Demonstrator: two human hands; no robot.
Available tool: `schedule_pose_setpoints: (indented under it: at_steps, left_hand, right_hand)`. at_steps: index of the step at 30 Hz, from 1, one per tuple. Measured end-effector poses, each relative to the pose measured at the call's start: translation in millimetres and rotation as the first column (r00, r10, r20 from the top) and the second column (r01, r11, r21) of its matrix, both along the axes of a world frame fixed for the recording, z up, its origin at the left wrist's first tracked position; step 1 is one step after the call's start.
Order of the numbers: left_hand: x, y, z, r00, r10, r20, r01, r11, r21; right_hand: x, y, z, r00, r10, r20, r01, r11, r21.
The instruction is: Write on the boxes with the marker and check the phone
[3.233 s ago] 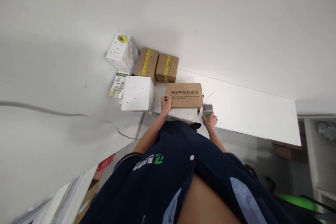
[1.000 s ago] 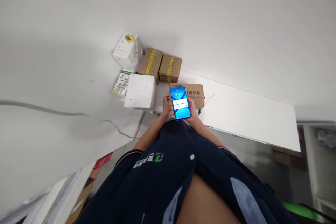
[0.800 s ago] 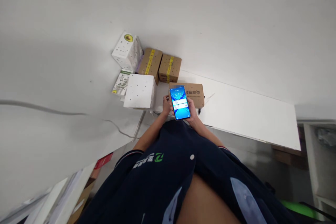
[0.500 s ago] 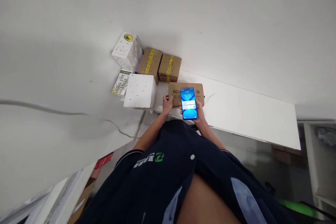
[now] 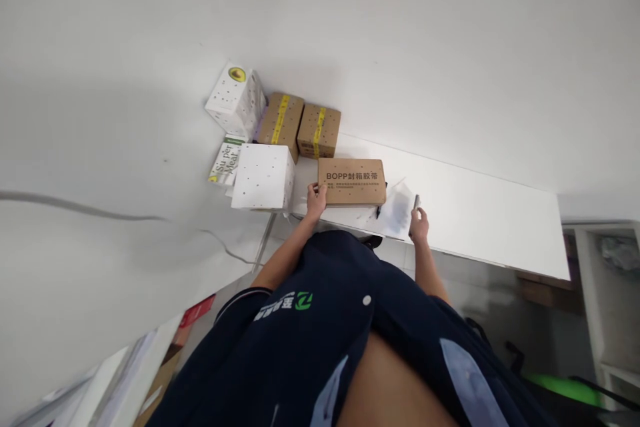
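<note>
A closed brown cardboard box (image 5: pixel 351 182) with "BOPP" and other dark print lies flat on the white table (image 5: pixel 480 213) before me. My left hand (image 5: pixel 317 201) grips its left front corner, the thumb resting along the edge and the fingers curled. To the right of the box, my right hand (image 5: pixel 420 223) is closed around a smartphone (image 5: pixel 416 202), now turned edge-on, so its screen is hidden. Between the phone and the box lies a translucent, bluish plastic piece (image 5: pixel 397 208). A small black object (image 5: pixel 379 211) pokes out by the box's right front corner.
Left of the box stands a white speckled carton (image 5: pixel 264 177), with a "Super Meat" carton (image 5: pixel 226 160) and an avocado-print carton (image 5: pixel 235 99) behind. Two brown boxes with yellow tape, one a taped box (image 5: pixel 319 130), stand against the wall. A shelf unit (image 5: pixel 593 293) is at far right.
My right hand has swung right and away from the box with the phone, tilting it edge-on. The box's printed top is uncovered. My left hand stays at its corner.
</note>
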State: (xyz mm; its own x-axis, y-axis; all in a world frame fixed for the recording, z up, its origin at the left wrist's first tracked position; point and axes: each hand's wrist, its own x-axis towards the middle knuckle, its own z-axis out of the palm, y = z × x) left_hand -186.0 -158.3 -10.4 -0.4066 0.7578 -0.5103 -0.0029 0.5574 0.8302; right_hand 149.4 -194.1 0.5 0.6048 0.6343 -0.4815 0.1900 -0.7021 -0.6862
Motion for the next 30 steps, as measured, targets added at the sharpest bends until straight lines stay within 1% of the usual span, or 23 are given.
schedule_pose_setpoints:
  at_steps: [2, 4, 5, 7, 9, 11, 12, 13, 15, 18, 21, 22, 24, 26, 28, 30]
  left_hand:
    - [0, 0, 0.5, 1.0, 0.004, 0.0, -0.004, 1.0, -0.001]
    - [0, 0, 1.1, 1.0, 0.008, -0.001, -0.008, 1.0, -0.003]
    - [-1, -1, 1.3, 1.0, 0.009, -0.002, -0.009, 1.0, -0.004]
    - [-1, -1, 1.5, 1.0, 0.009, -0.004, -0.009, 1.0, -0.007]
    - [-2, -1, 1.5, 1.0, 0.006, -0.004, -0.006, 1.0, -0.011]
    - [-3, -1, 1.3, 1.0, 0.002, -0.003, -0.002, 1.0, -0.018]
    - [-4, -2, 1.2, 1.0, 0.001, -0.003, -0.001, 1.0, -0.02]
    - [-4, -2, 1.1, 1.0, 0.0, -0.003, 0.0, 1.0, -0.021]
    - [-4, -2, 1.0, 1.0, 0.0, -0.001, 0.0, 1.0, -0.019]
    - [-5, -2, 1.0, 1.0, -0.001, 0.009, 0.001, 1.0, -0.016]
    - [-7, -7, 0.0, 0.999, -0.003, 0.035, 0.003, 1.0, -0.011]
    - [-8, -10, -0.9, 0.999, -0.008, 0.049, 0.008, 1.0, 0.006]
    - [-11, -20, -3.8, 0.997, -0.029, 0.07, 0.023, 0.996, 0.082]
    - [-14, -31, -7.8, 0.996, -0.06, 0.069, 0.046, 0.983, 0.18]
    - [-17, -42, -11.4, 0.994, -0.092, 0.057, 0.075, 0.966, 0.245]
    - [-19, -48, -13.1, 0.99, -0.141, 0.027, 0.128, 0.951, 0.282]
  right_hand:
    - [-2, -5, -11, 0.99, 0.034, 0.138, -0.021, 0.995, -0.099]
    - [-8, -11, -18, 0.965, 0.086, 0.249, -0.045, 0.985, -0.168]
    - [-12, -14, -22, 0.94, 0.141, 0.31, -0.077, 0.975, -0.208]
    - [-19, -18, -27, 0.866, 0.264, 0.424, -0.143, 0.944, -0.296]
    - [-24, -19, -31, 0.803, 0.339, 0.489, -0.163, 0.916, -0.367]
    - [-27, -16, -30, 0.792, 0.341, 0.507, -0.142, 0.91, -0.39]
    - [-28, -13, -28, 0.793, 0.331, 0.511, -0.138, 0.915, -0.379]
    - [-29, -8, -25, 0.806, 0.317, 0.5, -0.153, 0.927, -0.342]
    - [-31, 3, -17, 0.85, 0.302, 0.432, -0.226, 0.949, -0.219]
    - [-40, 28, -4, 0.916, 0.331, 0.227, -0.338, 0.941, -0.01]
    - [-56, 53, 8, 0.937, 0.349, -0.023, -0.343, 0.93, 0.13]
    - [-62, 60, 12, 0.928, 0.358, -0.101, -0.342, 0.928, 0.149]
    - [-73, 72, 20, 0.894, 0.407, -0.189, -0.382, 0.911, 0.156]
    - [-82, 78, 28, 0.85, 0.485, -0.208, -0.452, 0.872, 0.189]
    - [-86, 79, 36, 0.809, 0.551, -0.205, -0.507, 0.83, 0.232]
    - [-84, 79, 44, 0.801, 0.558, -0.216, -0.507, 0.825, 0.251]
